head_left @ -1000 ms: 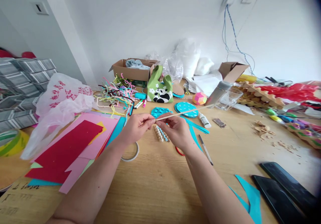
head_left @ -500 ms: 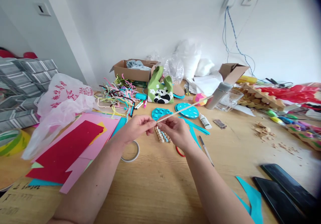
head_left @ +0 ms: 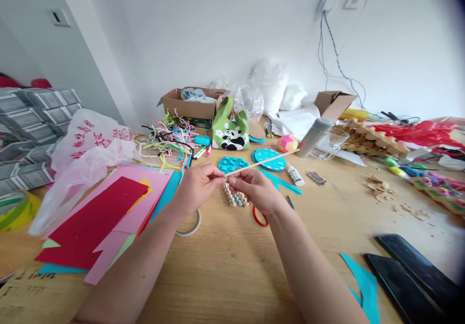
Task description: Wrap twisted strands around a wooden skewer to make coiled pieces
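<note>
A thin, pale strip (head_left: pixel 269 159) slants up to the right from between my two hands, its far tip near the grey bottle. My left hand (head_left: pixel 198 183) pinches its near end between thumb and fingertips. Close beside it, my right hand (head_left: pixel 256 186) also grips the strip, the fingertips of both hands almost touching. Short rows of beads (head_left: pixel 232 198) lie on the table just behind and below the hands. Scissors with a red handle (head_left: pixel 260 217) are partly covered by my right hand. A roll of white tape (head_left: pixel 198 224) sits partly behind my left wrist.
Red and pink paper sheets (head_left: pixel 94 222) lie at left. Blue discs (head_left: pixel 271 160), a glue bottle (head_left: pixel 295 175) and a grey bottle (head_left: pixel 315 137) stand or lie beyond my hands. Two phones (head_left: pixel 403 285) rest at right front. A green panda bag (head_left: pixel 230 132) is at the back.
The view has shifted slightly. The strip's far end has dipped a little, and my right hand now covers more of the pen on the table. Both hands keep their pinch.
</note>
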`<state>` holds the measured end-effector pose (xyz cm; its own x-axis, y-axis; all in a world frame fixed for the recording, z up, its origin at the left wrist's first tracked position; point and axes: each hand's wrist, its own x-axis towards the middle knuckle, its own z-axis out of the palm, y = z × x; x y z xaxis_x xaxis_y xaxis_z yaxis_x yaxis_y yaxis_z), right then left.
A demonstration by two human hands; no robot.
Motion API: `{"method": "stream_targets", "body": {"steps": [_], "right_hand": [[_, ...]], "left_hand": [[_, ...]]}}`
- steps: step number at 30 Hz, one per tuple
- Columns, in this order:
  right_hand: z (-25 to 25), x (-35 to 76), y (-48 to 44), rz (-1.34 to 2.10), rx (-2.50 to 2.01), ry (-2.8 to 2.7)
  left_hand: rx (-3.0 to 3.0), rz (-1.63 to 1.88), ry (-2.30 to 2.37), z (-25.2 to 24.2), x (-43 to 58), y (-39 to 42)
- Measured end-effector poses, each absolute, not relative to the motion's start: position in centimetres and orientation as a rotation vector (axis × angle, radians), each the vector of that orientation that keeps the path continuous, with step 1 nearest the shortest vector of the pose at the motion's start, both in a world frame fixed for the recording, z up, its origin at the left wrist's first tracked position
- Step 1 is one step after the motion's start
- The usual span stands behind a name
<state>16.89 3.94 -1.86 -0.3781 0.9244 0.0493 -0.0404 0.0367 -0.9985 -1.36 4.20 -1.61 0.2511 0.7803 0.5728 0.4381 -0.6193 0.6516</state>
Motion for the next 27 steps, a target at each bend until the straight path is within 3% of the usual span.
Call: {"method": "stream_targets", "body": {"steps": [14,27], "right_hand": [[-1.42,16.03,3.25,0.980,-1.066,-1.682],[-0.86,16.23,3.09,0.861,-1.010,-1.756]], "left_hand": [[1.485,1.022,0.957,-1.85,-1.04,4.45],[1.181,0.891,0.758,-1.28,-1.20,4.27]]}}
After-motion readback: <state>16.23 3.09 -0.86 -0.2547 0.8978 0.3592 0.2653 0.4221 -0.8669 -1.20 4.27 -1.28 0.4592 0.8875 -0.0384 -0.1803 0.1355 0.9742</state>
